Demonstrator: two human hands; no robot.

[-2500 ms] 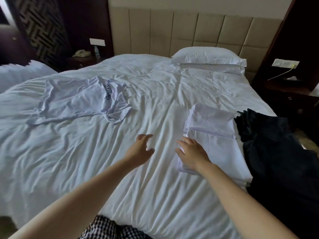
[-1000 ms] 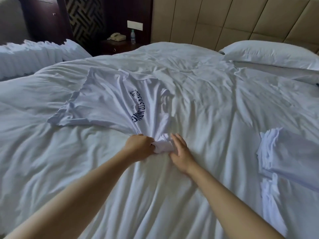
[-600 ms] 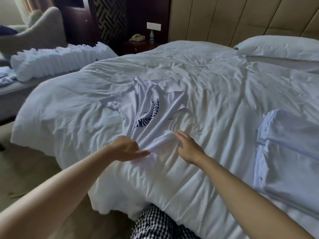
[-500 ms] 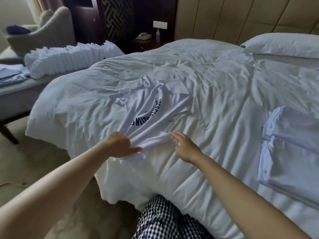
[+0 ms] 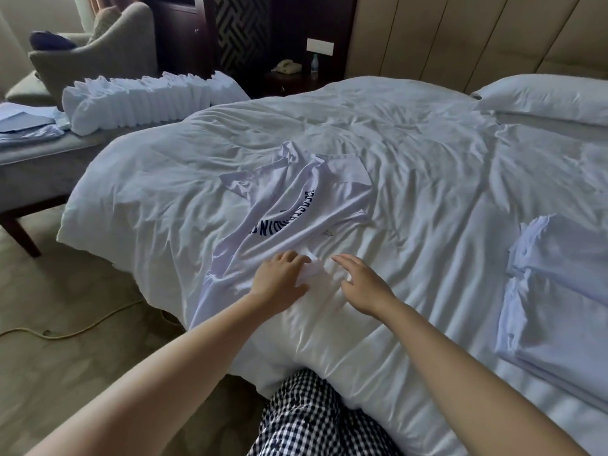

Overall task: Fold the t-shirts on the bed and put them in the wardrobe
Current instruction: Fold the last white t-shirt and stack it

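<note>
A bunched fold at the near edge of the printed t-shirt (image 5: pixel 296 205) is gripped between the thumb and curled fingers (image 5: pixel 291 257) of the left hand (image 5: pixel 279 279). The right hand (image 5: pixel 363 284) is held open just beside that fold, fingers spread and relaxed; whether the cloth is touched by them cannot be told. Beyond the fingertips the shirt is laid crumpled and skewed on the white duvet (image 5: pixel 427 153), print uppermost, with its part left of the left hand draped towards the bed's edge. Well to the right of the right hand, folded t-shirts (image 5: pixel 559 291) are stacked. No wardrobe is seen.

The shirt is judged not yet flattened. If a fold is made as it lies, creases would be trapped and a lopsided bundle produced. Since white cloth lies on white cloth, the duvet could be pinched along with the hem and dragged. A tug given by one hand alone would bunch the fabric further, and a pull leftwards could let it be slid off the bed
</note>
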